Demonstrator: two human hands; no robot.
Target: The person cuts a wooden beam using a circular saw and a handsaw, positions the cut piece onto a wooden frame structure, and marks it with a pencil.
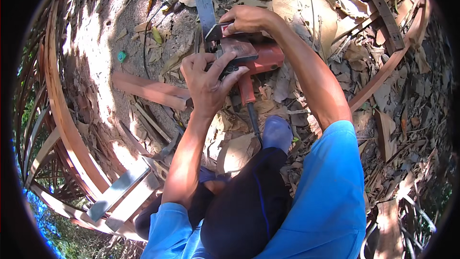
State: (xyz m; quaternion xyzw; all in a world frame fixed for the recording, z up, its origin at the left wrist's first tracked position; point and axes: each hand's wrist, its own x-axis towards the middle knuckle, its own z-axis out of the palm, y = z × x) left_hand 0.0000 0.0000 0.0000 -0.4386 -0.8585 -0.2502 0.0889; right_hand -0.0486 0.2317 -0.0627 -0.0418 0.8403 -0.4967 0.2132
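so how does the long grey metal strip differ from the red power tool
The metal strip is silvery grey, while the power tool is mostly red. The metal strip is long, flat and straight; the power tool has a chunky, bulky body. No cord shows on the metal strip, whereas a dark cord runs from the power tool. Both have a part close to the right hand.

Metal strip [202, 0] beyond power tool [269, 58], wooden beam [148, 88] left of tool, leaves [357, 57] right
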